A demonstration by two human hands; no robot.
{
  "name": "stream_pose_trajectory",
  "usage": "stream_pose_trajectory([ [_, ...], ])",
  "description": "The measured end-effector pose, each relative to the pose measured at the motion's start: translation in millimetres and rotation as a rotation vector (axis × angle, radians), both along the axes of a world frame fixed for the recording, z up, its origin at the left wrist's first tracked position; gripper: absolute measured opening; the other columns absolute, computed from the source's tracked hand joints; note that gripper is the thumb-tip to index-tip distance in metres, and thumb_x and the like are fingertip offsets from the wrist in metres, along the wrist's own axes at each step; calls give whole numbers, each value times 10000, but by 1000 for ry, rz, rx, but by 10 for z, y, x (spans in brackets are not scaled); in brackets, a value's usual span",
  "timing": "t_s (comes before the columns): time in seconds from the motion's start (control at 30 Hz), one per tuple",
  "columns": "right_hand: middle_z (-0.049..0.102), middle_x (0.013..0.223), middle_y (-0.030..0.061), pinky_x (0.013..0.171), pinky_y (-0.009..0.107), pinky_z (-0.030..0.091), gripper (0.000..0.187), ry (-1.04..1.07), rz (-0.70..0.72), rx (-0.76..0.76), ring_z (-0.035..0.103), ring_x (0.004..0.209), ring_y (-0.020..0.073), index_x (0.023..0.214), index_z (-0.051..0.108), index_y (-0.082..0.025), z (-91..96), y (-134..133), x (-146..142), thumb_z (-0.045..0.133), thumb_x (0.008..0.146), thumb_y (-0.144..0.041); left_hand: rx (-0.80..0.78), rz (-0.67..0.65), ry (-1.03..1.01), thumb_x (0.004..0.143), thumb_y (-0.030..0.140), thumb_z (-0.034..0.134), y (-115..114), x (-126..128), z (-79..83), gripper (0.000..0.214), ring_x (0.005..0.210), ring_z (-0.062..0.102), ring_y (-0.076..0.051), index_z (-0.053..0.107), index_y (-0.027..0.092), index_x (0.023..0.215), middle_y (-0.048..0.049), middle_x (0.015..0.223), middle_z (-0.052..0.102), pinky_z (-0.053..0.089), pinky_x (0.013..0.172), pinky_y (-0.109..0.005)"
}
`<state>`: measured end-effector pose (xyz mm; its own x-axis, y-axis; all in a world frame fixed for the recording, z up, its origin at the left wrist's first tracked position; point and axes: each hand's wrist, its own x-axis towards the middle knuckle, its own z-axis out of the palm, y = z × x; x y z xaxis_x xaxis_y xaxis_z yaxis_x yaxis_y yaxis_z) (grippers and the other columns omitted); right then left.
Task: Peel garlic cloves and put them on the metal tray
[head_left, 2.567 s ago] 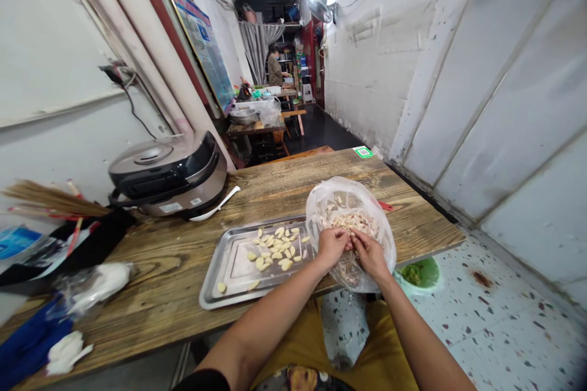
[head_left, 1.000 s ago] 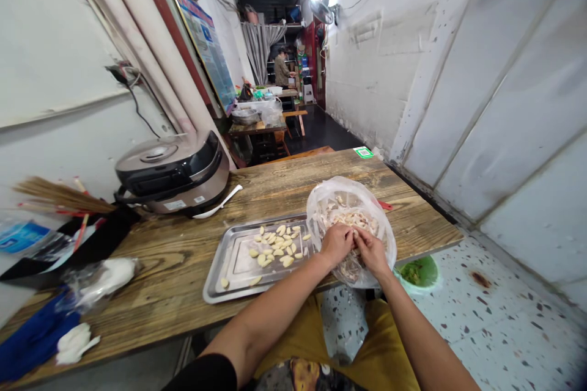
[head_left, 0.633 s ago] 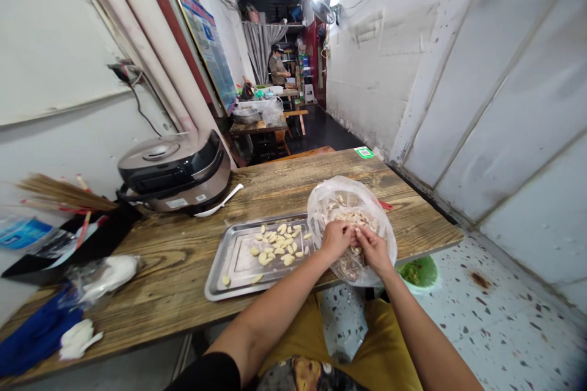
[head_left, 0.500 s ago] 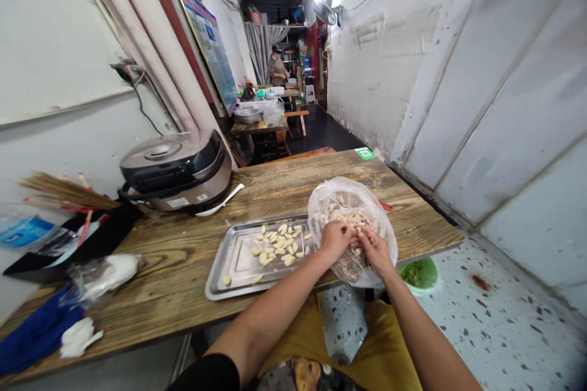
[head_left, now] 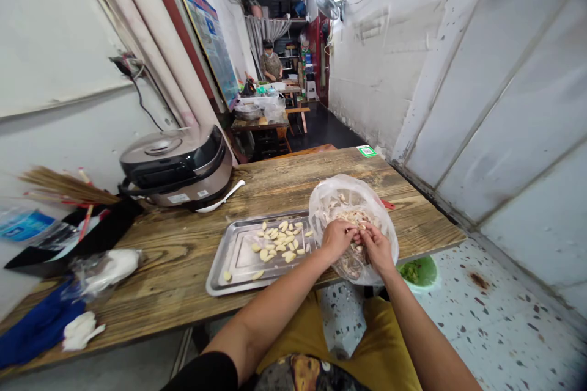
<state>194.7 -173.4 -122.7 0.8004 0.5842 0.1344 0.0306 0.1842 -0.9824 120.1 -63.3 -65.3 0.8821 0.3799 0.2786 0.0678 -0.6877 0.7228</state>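
Over a clear plastic bag (head_left: 389, 220) of garlic cloves and papery skins, my two hands meet fingertip to fingertip. A small pale garlic clove (head_left: 362, 228) shows at the fingers of my right hand (head_left: 376, 247), which are pinched on it. My left hand (head_left: 338, 238) is closed too, its thumb and fingertips pressed against the same clove. Left of the bag lies a steel tray (head_left: 219, 266) with several peeled garlic cloves (head_left: 280, 239) scattered on it, most toward its right side.
A rice cooker (head_left: 177, 165) and a white spoon (head_left: 222, 197) are on the wooden table (head_left: 183, 263). At the left sit a black box (head_left: 68, 232) of chopsticks, a blue cloth (head_left: 36, 330) and crumpled tissue (head_left: 80, 331). A green basin (head_left: 419, 272) stands on the floor. Another person (head_left: 271, 64) works far back.
My hands stay together over the bag, with small finger shifts; the clove at the right fingertips shows more plainly. The far person has moved slightly left. The view has shifted a little.
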Motion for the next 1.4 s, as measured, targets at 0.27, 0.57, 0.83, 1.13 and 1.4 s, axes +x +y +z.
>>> stream_pose_trajectory([
  [0.27, 661, 735, 37, 628, 326, 490, 334, -244, -64, -191, 607, 644, 199, 985, 581, -214, -7, 14, -61, 499, 772, -459, -294, 48, 35, 768, 262, 515, -46, -7, -87, 215, 581, 592, -123, 701, 154, 779, -20, 625, 670, 441, 563, -208],
  [0.57, 661, 764, 42, 635, 314, 472, 300, -332, -117, -268, 602, 666, 202, 958, 593, -220, 26, -6, -106, 499, 771, -435, -292, 147, 74, 703, 208, 526, -49, 1, -91, 183, 581, 599, -129, 695, 138, 694, -22, 612, 672, 429, 538, -200],
  [0.83, 674, 832, 46, 629, 361, 506, 375, -32, -51, -46, 611, 627, 190, 1080, 517, -223, 10, 11, -47, 473, 788, -454, -247, 331, 45, 663, 181, 538, 82, 42, -82, 150, 582, 582, -124, 672, 120, 633, -21, 610, 657, 402, 544, -202],
  [1.13, 669, 957, 68, 736, 367, 491, 399, -219, -116, -169, 620, 813, 219, 1095, 572, -186, -25, 2, -33, 460, 806, -437, -151, 71, -58, 747, 129, 488, -29, 16, -111, 295, 730, 607, -120, 659, 170, 984, -36, 892, 682, 469, 716, -231],
  [1.4, 680, 903, 61, 711, 313, 479, 372, -521, -72, -343, 623, 782, 205, 1146, 561, -193, -12, -2, -76, 372, 863, -343, -255, -12, -78, 762, 198, 531, 20, 12, -191, 193, 698, 623, -140, 689, 177, 872, -18, 795, 697, 483, 669, -235],
])
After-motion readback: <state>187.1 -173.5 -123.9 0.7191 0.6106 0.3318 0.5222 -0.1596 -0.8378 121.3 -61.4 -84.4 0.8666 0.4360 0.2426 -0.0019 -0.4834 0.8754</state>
